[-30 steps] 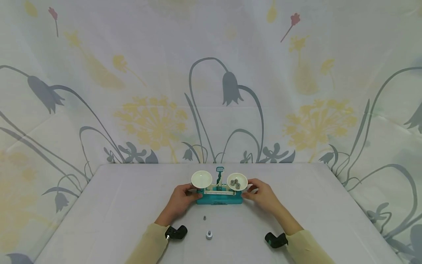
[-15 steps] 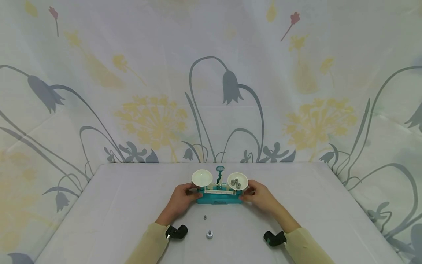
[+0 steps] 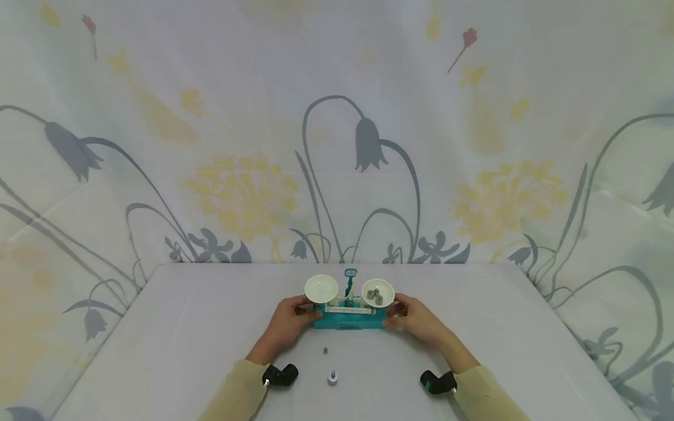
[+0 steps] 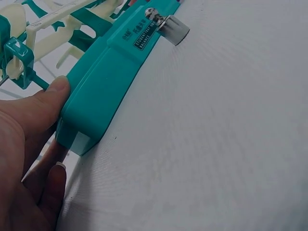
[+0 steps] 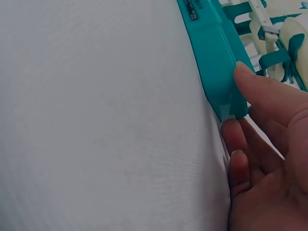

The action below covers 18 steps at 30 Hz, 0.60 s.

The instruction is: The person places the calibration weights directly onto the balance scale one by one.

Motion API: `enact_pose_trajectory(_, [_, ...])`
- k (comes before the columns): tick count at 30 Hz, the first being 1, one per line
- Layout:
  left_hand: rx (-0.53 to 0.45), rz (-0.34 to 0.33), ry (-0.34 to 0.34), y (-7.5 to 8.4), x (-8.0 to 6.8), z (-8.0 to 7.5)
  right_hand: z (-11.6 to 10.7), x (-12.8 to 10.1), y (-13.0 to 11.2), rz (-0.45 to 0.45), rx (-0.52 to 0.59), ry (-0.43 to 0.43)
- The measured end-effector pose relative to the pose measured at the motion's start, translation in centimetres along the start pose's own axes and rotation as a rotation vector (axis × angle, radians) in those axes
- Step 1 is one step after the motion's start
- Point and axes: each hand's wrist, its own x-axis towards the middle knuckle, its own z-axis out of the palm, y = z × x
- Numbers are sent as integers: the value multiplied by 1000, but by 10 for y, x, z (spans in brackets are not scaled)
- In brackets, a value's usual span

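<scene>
Left hand's fingers bent, gripping one end of green scale. Right hand's fingers bent, gripping other end. Scale between hands. Just beyond left fingers, white dish; just beyond right fingers, second dish with little weights. Closer to person than fingers: small weight, bigger weight, on white surface.

We see a turquoise balance near the far edge of the white worktop. At its left end, the person's left grip holds the base, and the right grip holds the opposite end. The balance has two white pans: a left pan and a right pan, where we see a small cluster of metal weights. Nearer to us stand a tiny weight and a larger knobbed weight, well apart from the base. Behind the worktop hangs a floral cloth.
</scene>
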Motion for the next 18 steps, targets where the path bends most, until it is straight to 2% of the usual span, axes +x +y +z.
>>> enact_pose_trajectory(6, [1,-14,-18,5,2,-1,-3,-1,-1,-3,-24,-21])
enact_pose_trajectory(18, [-21,-53,-32,2,4,-3,-1,-2,0,-3,-6,-29])
